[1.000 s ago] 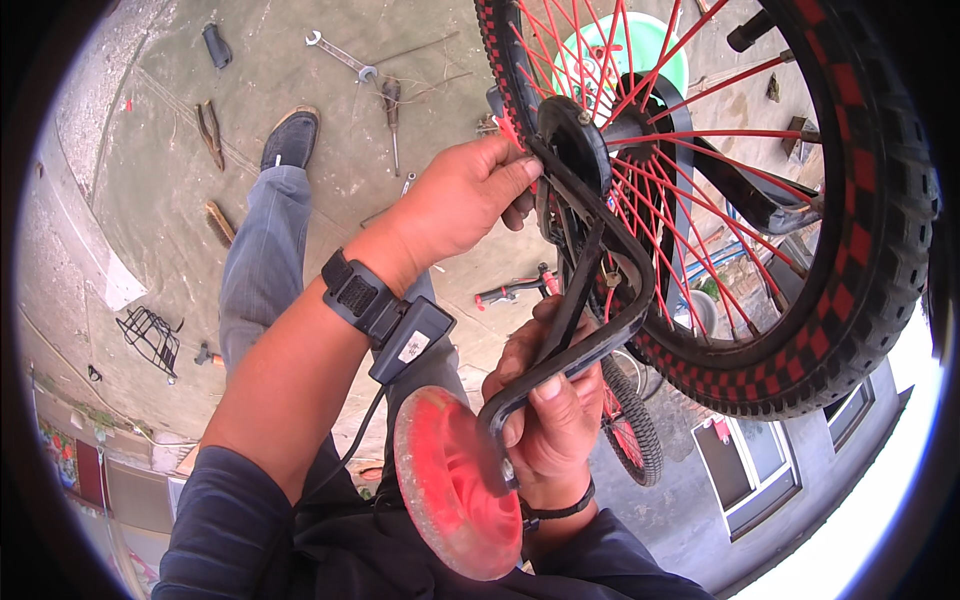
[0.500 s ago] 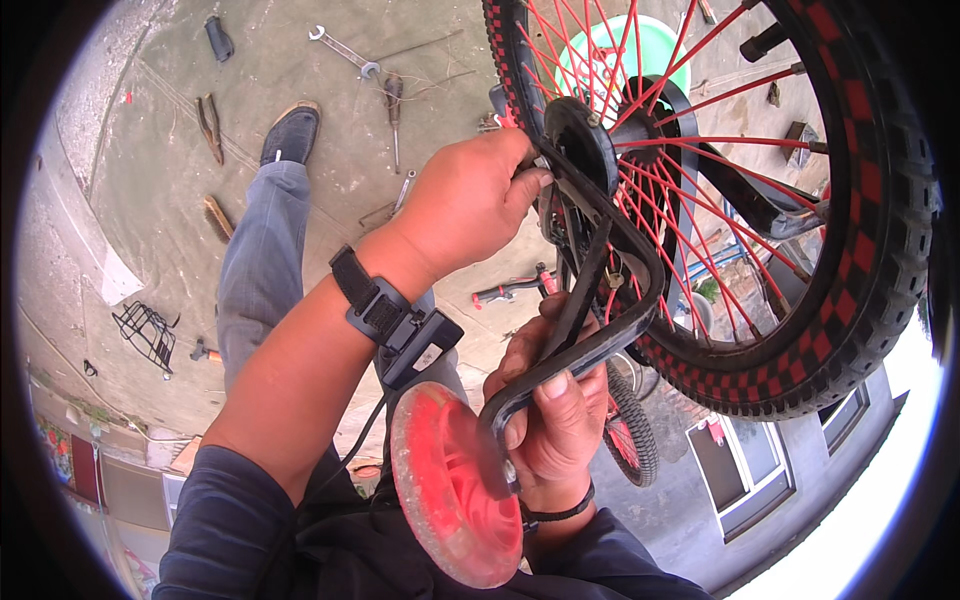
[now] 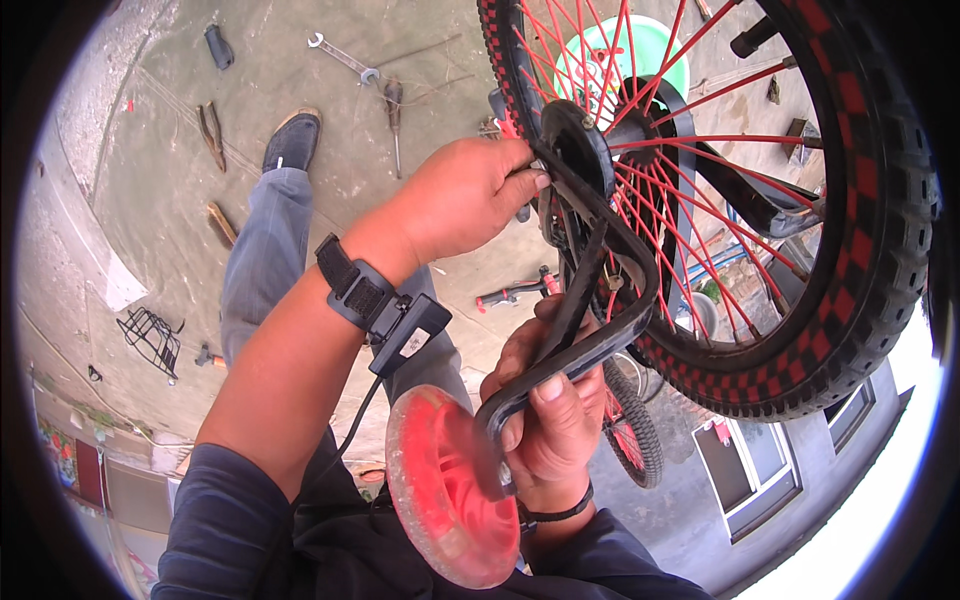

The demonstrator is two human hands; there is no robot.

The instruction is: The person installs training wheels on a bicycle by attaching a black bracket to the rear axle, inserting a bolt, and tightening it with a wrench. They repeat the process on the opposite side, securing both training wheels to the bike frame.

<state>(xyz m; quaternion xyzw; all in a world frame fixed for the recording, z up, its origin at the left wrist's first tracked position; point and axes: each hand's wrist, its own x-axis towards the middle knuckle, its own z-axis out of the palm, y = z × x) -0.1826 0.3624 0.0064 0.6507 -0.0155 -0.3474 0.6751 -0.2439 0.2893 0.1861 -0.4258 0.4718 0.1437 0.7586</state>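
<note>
A red training wheel (image 3: 455,490) hangs low in front of me on a bent black bracket (image 3: 600,335). My right hand (image 3: 555,420) is closed around the bracket just above that wheel. The bracket's upper end meets the hub area of a bicycle wheel (image 3: 850,300) with red spokes and a black-and-red checked tyre. There my left hand (image 3: 480,195) has thumb and fingers pinched together at a black disc-shaped guard (image 3: 578,150). Whatever sits between those fingertips is hidden.
On the ground lie an open-ended spanner (image 3: 343,58), a screwdriver (image 3: 394,125), pliers (image 3: 211,137) and a black wire rack (image 3: 150,340). Behind the spokes stands a green tub (image 3: 650,65). A second tyre (image 3: 640,440) shows lower right, before a building.
My left wrist and forearm have shifted slightly left and turned a little, the fingers staying at the bracket's upper end. My right hand keeps its hold.
</note>
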